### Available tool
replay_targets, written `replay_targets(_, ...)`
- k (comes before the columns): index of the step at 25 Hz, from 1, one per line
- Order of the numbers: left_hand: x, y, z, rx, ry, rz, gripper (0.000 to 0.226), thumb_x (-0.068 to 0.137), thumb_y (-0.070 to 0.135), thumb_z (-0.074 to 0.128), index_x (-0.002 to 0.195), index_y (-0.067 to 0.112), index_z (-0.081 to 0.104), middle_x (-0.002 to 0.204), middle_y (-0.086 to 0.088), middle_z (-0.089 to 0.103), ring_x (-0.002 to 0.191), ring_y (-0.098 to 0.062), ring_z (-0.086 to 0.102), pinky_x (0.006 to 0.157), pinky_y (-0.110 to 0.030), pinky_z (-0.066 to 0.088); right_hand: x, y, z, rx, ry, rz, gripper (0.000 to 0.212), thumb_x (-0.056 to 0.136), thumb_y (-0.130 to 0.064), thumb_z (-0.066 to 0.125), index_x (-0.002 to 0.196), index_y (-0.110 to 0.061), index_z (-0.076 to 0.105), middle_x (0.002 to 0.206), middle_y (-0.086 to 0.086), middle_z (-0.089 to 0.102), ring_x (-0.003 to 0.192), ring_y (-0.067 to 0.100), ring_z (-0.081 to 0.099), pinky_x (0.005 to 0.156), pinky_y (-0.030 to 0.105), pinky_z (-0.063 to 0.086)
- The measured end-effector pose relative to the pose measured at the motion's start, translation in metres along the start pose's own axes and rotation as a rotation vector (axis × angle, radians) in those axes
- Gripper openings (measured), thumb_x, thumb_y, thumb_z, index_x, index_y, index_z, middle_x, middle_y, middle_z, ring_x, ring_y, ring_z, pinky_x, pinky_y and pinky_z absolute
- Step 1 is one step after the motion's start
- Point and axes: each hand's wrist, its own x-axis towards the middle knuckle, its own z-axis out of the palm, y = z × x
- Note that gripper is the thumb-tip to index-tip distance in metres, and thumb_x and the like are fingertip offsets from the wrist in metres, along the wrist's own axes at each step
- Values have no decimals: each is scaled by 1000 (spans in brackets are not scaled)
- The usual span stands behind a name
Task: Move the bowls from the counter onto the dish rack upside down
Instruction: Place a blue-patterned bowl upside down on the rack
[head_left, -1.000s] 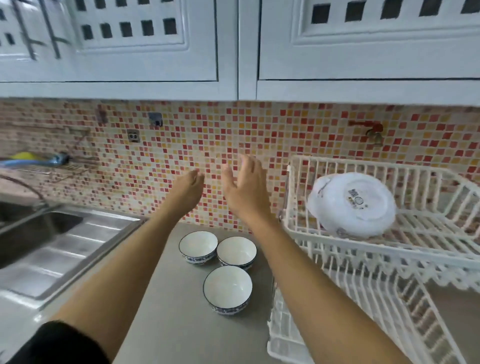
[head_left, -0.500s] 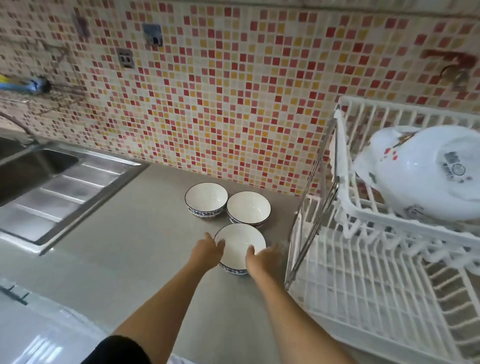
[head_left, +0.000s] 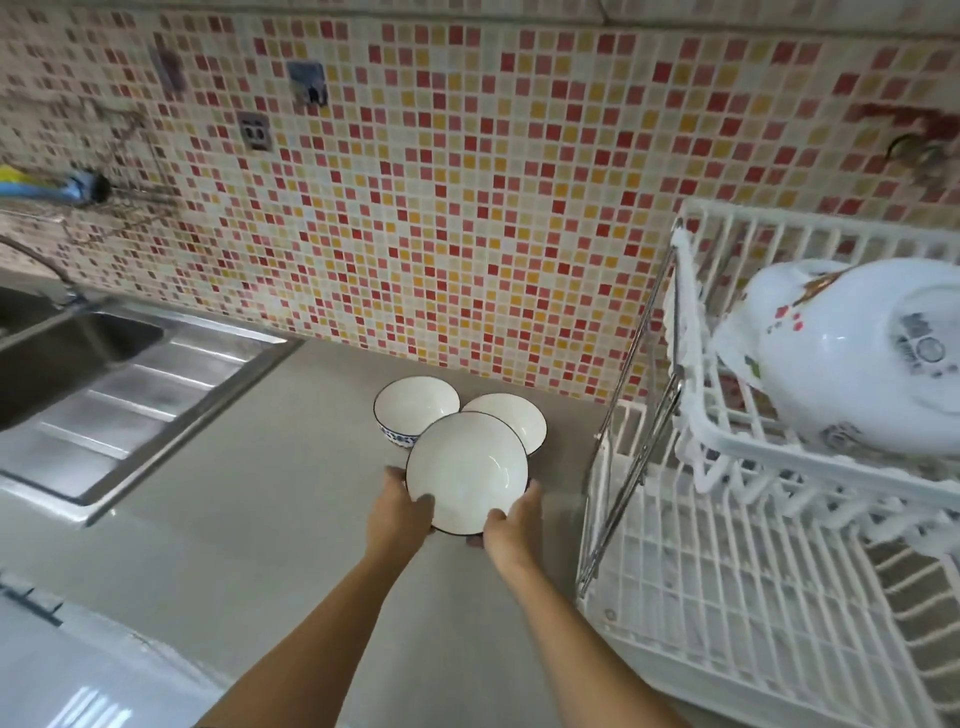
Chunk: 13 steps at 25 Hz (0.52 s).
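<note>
Three white bowls with dark rims sit near the centre of the frame, and I have both hands clamped on the nearest bowl (head_left: 466, 472), which is upright, its open side facing the camera. My left hand (head_left: 400, 512) grips its lower-left rim with the thumb laid over the edge, and my right hand (head_left: 513, 525) grips the lower-right rim the same way. I cannot tell whether the bowl has cleared the grey worktop (head_left: 249, 509) or is touching it. Just behind it, partly covered by its rim, stand the left rear bowl (head_left: 413, 405), showing a blue pattern on its outer wall, and the right rear bowl (head_left: 511, 418), both upright on the worktop close to the mosaic tile wall (head_left: 467, 208). At the right of the frame is the white two-tier dish rack (head_left: 727, 597); its lower tier has bare slats, and its upper tier holds a large white dish (head_left: 852, 353) turned bottom-out with a floral print. At the left edge lies the steel sink (head_left: 104, 384) with its ribbed drainer.
</note>
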Motion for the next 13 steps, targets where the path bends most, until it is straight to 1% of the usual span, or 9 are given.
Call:
replay_targets(1, 2, 12, -18, 43, 45, 54, 24, 84, 10, 50, 106, 11, 41, 91, -15, 66, 75, -37, 68, 74, -50, 57, -4, -15, -4, -59, 0, -116, 63, 80, 11, 41, 136, -16, 28, 135, 6, 40, 114, 33, 52, 67, 44, 60)
replay_targets(2, 3, 29, -39, 74, 78, 115, 27, 86, 15, 51, 112, 10, 43, 92, -14, 67, 75, -37, 68, 75, -49, 57, -12, -33, -10, -124, -12, -238, 65, 81, 10, 41, 138, -17, 26, 139, 4, 38, 121, 30, 48, 82, 45, 56)
replay_targets(3, 3, 47, -61, 95, 86, 177, 30, 90, 20, 50, 118, 11, 44, 95, -13, 65, 77, -37, 67, 73, -47, 58, -20, -50, -16, -181, -20, -358, 65, 82, 9, 42, 139, -17, 25, 141, 4, 38, 126, 26, 44, 95, 41, 49)
replay_targets(4, 0, 66, -83, 114, 70, 242, 30, 93, 24, 48, 121, 14, 44, 97, -12, 62, 79, -37, 66, 69, -46, 59, -30, -68, -22, -210, -20, -471, 64, 83, 9, 42, 140, -15, 25, 142, 4, 37, 127, 23, 43, 102, 35, 43)
replay_targets(5, -5, 85, -103, 136, 50, 316, 27, 95, 25, 45, 121, 19, 46, 95, -12, 60, 79, -36, 66, 64, -43, 60, -44, -86, -27, -221, -21, -568, 62, 85, 8, 42, 139, -16, 26, 142, 3, 38, 127, 20, 43, 103, 30, 41)
replay_targets(7, -21, 117, -135, 90, 55, 473, 17, 97, 25, 43, 113, 28, 48, 89, -10, 56, 72, -29, 64, 52, -36, 59, -72, -124, -39, -212, 30, -716, 59, 89, 4, 42, 140, -20, 24, 143, -1, 37, 124, 16, 46, 97, 27, 44)
replay_targets(9, -42, 142, -156, -21, 110, 622, 14, 98, 25, 42, 109, 25, 51, 83, -6, 56, 65, -18, 61, 42, -23, 56, -96, -163, -56, -185, 116, -839, 60, 91, 0, 46, 141, -24, 23, 143, -4, 37, 120, 12, 48, 94, 24, 45)
replay_targets(11, -66, 168, -166, -148, 149, 757, 21, 98, 26, 41, 115, 21, 53, 84, 0, 57, 71, -17, 61, 45, -21, 57, -114, -201, -85, -158, 191, -913, 63, 89, -4, 51, 141, -25, 24, 139, -2, 44, 116, 13, 53, 92, 28, 48)
replay_targets(13, -95, 198, -164, -276, 115, 895, 22, 98, 24, 40, 118, 26, 51, 92, 5, 58, 80, -16, 61, 50, -22, 58, -132, -234, -126, -188, 207, -951, 65, 89, -6, 52, 142, -30, 25, 126, 1, 57, 102, 19, 61, 85, 34, 52)
